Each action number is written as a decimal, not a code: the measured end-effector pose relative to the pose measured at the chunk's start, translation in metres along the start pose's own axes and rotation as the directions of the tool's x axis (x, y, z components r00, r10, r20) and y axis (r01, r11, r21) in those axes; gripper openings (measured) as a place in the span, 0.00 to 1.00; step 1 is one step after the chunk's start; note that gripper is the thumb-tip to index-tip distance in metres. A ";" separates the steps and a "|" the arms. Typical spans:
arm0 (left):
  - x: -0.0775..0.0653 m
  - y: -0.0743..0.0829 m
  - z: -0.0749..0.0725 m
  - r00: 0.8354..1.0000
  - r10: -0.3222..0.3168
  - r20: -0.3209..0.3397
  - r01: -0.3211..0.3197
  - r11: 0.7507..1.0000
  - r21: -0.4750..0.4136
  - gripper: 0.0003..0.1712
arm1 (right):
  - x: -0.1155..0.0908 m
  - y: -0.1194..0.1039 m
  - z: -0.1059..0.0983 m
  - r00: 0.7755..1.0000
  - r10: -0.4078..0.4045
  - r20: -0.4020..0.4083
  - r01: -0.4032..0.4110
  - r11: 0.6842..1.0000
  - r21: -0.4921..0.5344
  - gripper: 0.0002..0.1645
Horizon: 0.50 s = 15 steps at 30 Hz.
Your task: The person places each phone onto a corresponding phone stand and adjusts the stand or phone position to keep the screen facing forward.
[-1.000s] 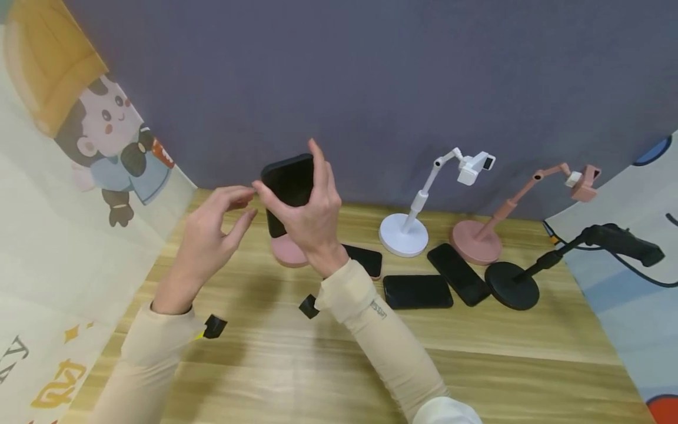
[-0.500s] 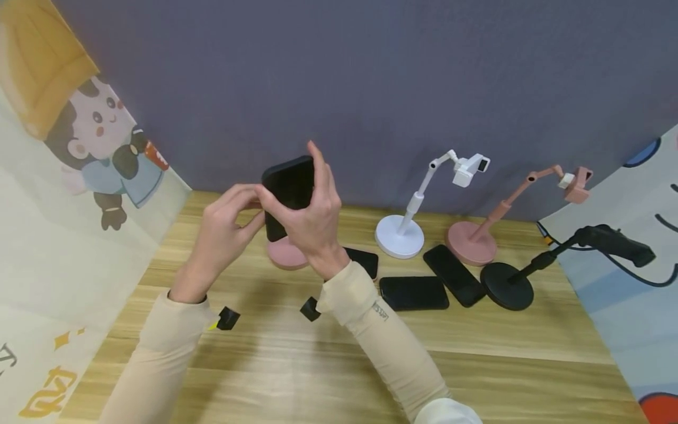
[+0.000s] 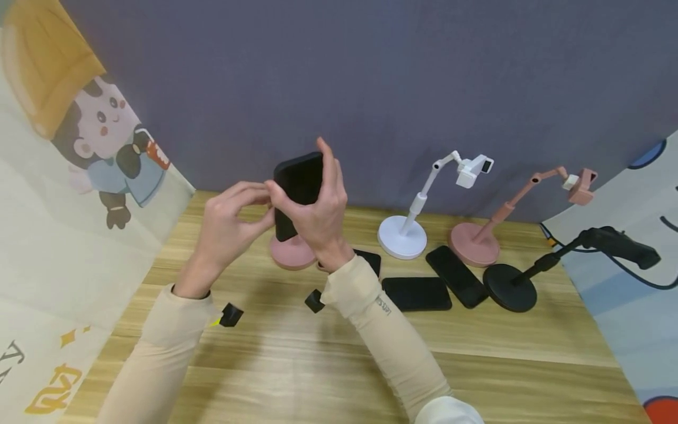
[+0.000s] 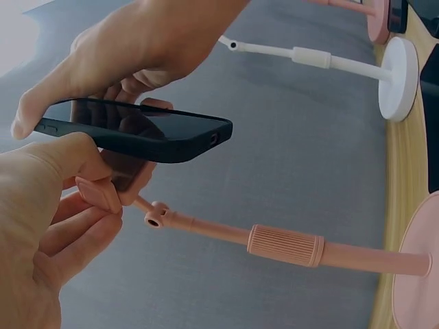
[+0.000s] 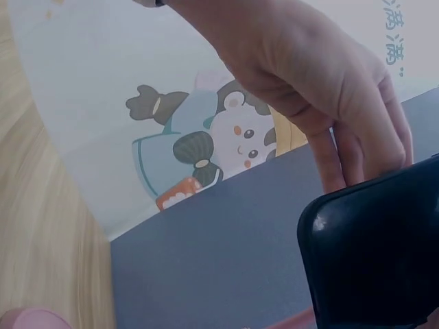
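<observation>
My right hand holds a black-cased smartphone upright, thumb on one long edge and fingers on the other. In the left wrist view, the smartphone lies against the pink clamp on top of a pink phone stand. My left hand pinches that clamp beside the phone's edge. The stand's round base sits on the table below both hands. How far the clamp goes round the phone is partly hidden by my fingers. In the right wrist view the dark phone fills the lower right.
Further right on the wooden table stand a white phone stand, another pink one and a black one. Phones lie flat nearby: one, a slanted one, and one partly behind my right wrist. A grey partition rises behind.
My left hand has come right and up to the phone's left edge, closing its thumb and fingers there. In the head view, the phone and right hand have shifted slightly right.
</observation>
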State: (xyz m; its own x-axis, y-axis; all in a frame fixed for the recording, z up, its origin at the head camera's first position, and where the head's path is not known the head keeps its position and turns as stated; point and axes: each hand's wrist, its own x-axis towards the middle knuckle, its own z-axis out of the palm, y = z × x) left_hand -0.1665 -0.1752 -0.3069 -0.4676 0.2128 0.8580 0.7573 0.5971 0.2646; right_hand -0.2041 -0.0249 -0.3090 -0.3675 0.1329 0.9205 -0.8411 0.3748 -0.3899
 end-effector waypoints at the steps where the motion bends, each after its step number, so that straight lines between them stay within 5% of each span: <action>1: 0.002 0.003 0.000 1.000 0.002 -0.009 -0.002 1.000 -0.001 0.11 | 0.000 0.001 0.000 1.000 -0.005 -0.003 0.005 1.000 -0.003 0.53; 7: 0.010 0.021 -0.002 0.999 -0.005 -0.037 0.005 1.000 0.002 0.11 | 0.001 0.006 0.002 0.997 -0.066 -0.029 0.065 0.996 -0.055 0.54; 15: -0.001 0.003 0.008 0.996 -0.058 -0.071 0.059 0.998 0.006 0.10 | -0.001 0.010 0.007 0.986 -0.157 -0.048 0.149 0.977 -0.153 0.56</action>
State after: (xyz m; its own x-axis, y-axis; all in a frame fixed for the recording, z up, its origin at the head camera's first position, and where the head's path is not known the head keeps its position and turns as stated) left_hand -0.1673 -0.1675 -0.3102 -0.4770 0.1222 0.8704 0.7261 0.6129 0.3118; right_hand -0.2152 -0.0277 -0.3141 -0.2112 0.1157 0.9706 -0.8159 0.5260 -0.2402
